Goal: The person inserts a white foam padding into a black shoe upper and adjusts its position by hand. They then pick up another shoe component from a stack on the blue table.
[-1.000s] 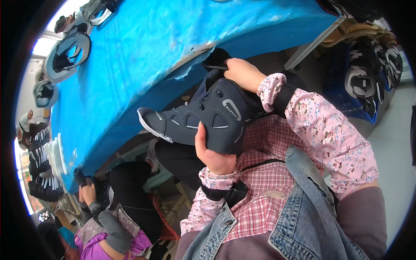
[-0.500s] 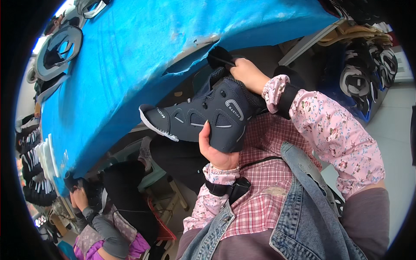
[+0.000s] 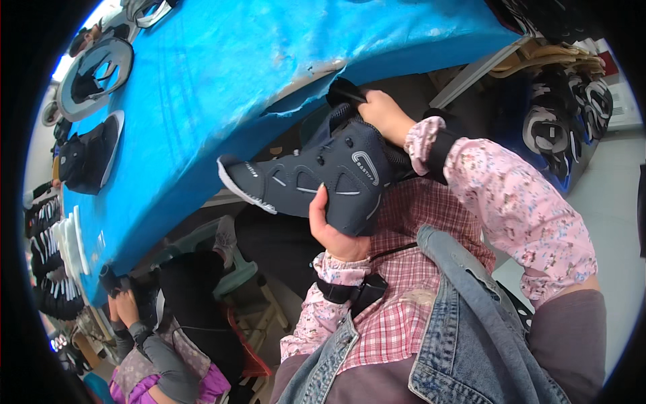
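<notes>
A dark grey boot upper [image 3: 306, 176] with no sole is held on its side in front of me, toe pointing left and pale stitching along its lower edge. My left hand [image 3: 340, 236] cups the heel end from below, its thumb pressed on the side panel. At the collar, my right hand [image 3: 385, 114] pinches a black flap [image 3: 346, 93] that stands up from the boot's opening. Its fingertips are partly hidden behind the flap.
A blue-covered table [image 3: 222, 87] lies beyond the boot, with a black upper [image 3: 91, 158] and grey ring-shaped pieces [image 3: 94, 77] at its left. A co-worker's hands [image 3: 124, 306] hold a dark piece at lower left. More uppers [image 3: 552, 128] are piled at right.
A black upper now lies on the table's left edge, where only a part of a dark piece showed before. My hands keep their hold on the boot upper with barely any movement.
</notes>
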### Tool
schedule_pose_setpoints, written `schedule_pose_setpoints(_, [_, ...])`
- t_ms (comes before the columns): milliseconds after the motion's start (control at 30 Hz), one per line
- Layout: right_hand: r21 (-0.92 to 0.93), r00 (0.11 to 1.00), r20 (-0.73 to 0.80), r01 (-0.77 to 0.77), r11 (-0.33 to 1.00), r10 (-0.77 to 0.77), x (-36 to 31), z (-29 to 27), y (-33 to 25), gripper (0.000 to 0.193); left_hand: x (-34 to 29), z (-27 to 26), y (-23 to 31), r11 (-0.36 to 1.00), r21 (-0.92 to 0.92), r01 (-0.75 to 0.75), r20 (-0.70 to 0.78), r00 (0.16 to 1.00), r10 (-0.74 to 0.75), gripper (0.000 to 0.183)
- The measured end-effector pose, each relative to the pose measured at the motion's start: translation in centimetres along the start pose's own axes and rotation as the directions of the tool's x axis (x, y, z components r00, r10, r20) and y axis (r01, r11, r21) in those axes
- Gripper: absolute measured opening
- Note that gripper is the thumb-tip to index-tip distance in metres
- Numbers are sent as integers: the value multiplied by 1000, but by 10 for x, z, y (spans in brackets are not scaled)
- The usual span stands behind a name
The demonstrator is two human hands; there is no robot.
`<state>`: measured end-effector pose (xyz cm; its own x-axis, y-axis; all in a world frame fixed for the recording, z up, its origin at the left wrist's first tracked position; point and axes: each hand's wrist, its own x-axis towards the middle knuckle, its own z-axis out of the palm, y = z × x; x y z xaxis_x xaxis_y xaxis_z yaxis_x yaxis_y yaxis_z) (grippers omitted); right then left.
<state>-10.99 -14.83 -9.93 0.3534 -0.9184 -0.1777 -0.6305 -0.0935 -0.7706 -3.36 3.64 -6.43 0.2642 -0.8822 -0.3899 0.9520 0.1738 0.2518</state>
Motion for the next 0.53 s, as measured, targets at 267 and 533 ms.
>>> schedule_pose_setpoints(267, [-295,913,99,407,865,-396,3,13,26,22,1,-9,1,1000,31,1,-27,1000,0,39])
schedule_pose_setpoints(533, [-27,985,-37,170,985,-171,7,8,11,31,10,-15,4,994,113,14,19,1000,-16,45])
